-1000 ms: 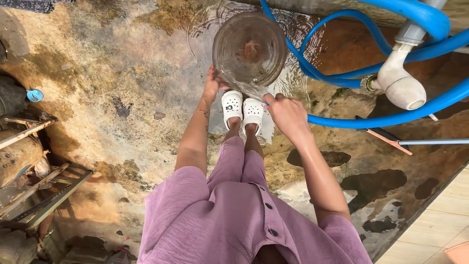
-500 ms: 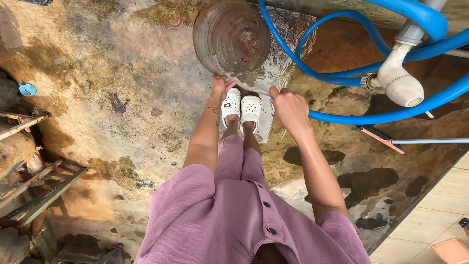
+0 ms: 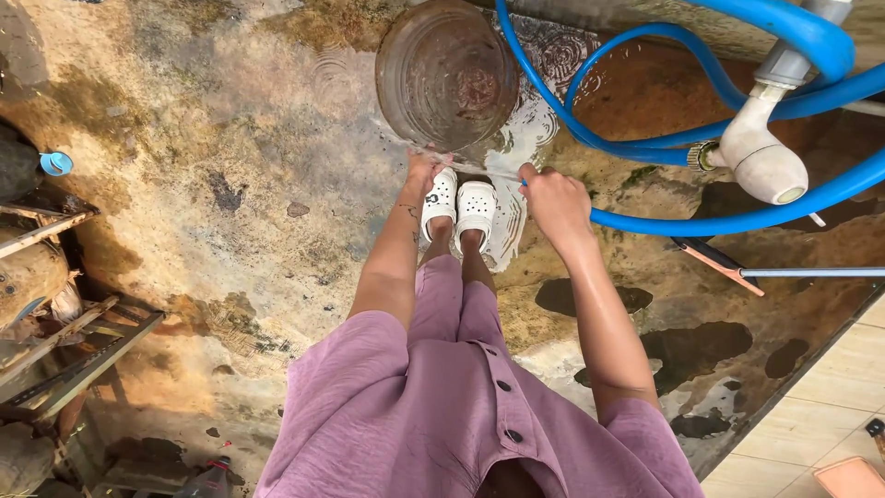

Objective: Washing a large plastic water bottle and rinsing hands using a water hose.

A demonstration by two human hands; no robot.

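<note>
Left hand [image 3: 426, 171] fingers grasp the basin [image 3: 446, 74] rim; right hand [image 3: 553, 198], clenched, holds a hose [image 3: 645, 148] beside 2 clogs [image 3: 461, 203].

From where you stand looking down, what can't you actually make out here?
- Head view: whether the left hand grips or only touches the basin; its fingers are hidden at the rim.
- What the right hand pinches: too small.
- The blue hose: its ends are cut off by the top and right edges.
</note>
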